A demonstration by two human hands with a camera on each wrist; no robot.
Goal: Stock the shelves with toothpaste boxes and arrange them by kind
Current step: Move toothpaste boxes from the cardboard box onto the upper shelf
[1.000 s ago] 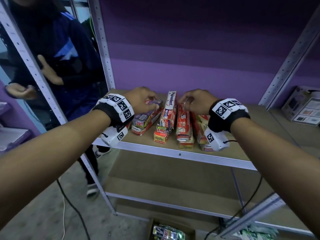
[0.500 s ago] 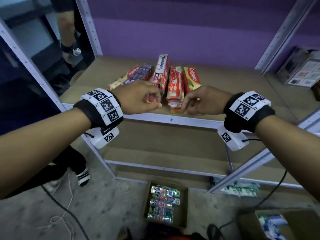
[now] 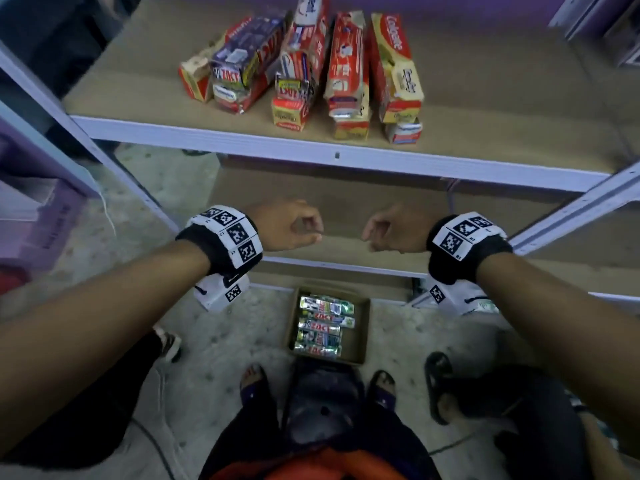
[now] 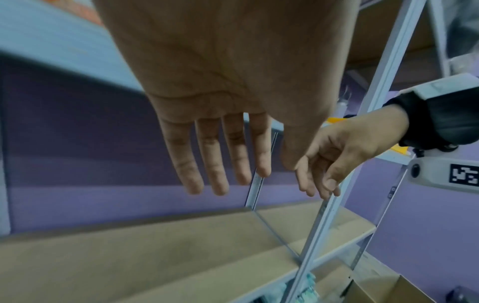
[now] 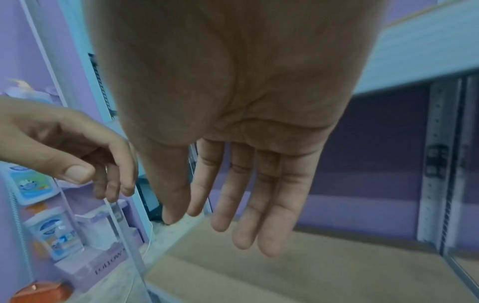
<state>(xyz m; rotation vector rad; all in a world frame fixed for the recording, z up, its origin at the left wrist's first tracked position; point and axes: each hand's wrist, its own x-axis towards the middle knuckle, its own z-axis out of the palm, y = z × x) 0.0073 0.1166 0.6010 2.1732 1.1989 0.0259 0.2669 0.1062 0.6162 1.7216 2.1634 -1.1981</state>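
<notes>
Several red and purple toothpaste boxes (image 3: pixel 311 67) lie in rows on the upper shelf (image 3: pixel 332 157) in the head view. Below that shelf's front edge hang my left hand (image 3: pixel 294 228) and my right hand (image 3: pixel 388 232), side by side, both empty with relaxed fingers. On the floor under them sits a cardboard box (image 3: pixel 360 327) with several silver and green toothpaste boxes (image 3: pixel 323 327) inside. In the left wrist view my left hand (image 4: pixel 220 174) shows straight fingers and nothing held. The right wrist view shows my right hand (image 5: pixel 233 215) likewise empty.
A bare lower shelf (image 3: pixel 346 216) lies behind my hands. My sandalled feet (image 3: pixel 252 382) stand on the concrete floor near a loose black sandal (image 3: pixel 440 386). A metal upright (image 3: pixel 571 209) slants at the right. Bottles and packs (image 5: pixel 49 229) fill a neighbouring rack at the left.
Both hands have let go of the boxes on the upper shelf and dropped down below its front edge. My view has tilted down to the floor box.
</notes>
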